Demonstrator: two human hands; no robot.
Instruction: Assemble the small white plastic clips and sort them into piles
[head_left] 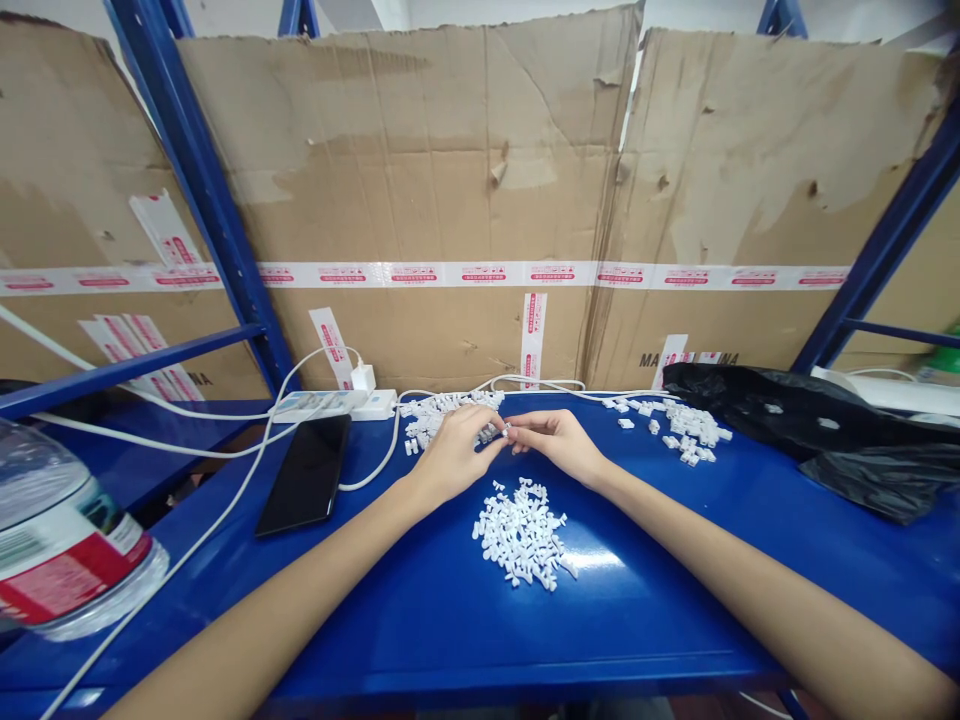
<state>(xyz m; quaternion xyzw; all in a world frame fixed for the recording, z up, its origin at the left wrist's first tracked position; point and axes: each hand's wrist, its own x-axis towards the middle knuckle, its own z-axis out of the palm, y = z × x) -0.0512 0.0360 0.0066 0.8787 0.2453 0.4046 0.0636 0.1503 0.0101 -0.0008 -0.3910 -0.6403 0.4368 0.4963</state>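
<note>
My left hand (455, 447) and my right hand (559, 443) meet over the middle of the blue table (645, 600). Between their pinched fingertips is a small white plastic piece (507, 431), too small to make out fully; both hands are closed on it. Just below them lies a loose pile of tiny white plastic pieces (523, 533). Behind my left hand spreads a heap of white block-like pieces (424, 418), partly hidden by the hand. Over to the right sits another group of white pieces (694, 428), beyond my right hand.
A black phone (306, 472) lies on the left, near a white power strip (322, 404) with cables. A large plastic bottle (67, 540) stands at the left edge. A black plastic bag (885, 475) lies at right. Cardboard (420, 200) and blue posts (217, 220) stand behind.
</note>
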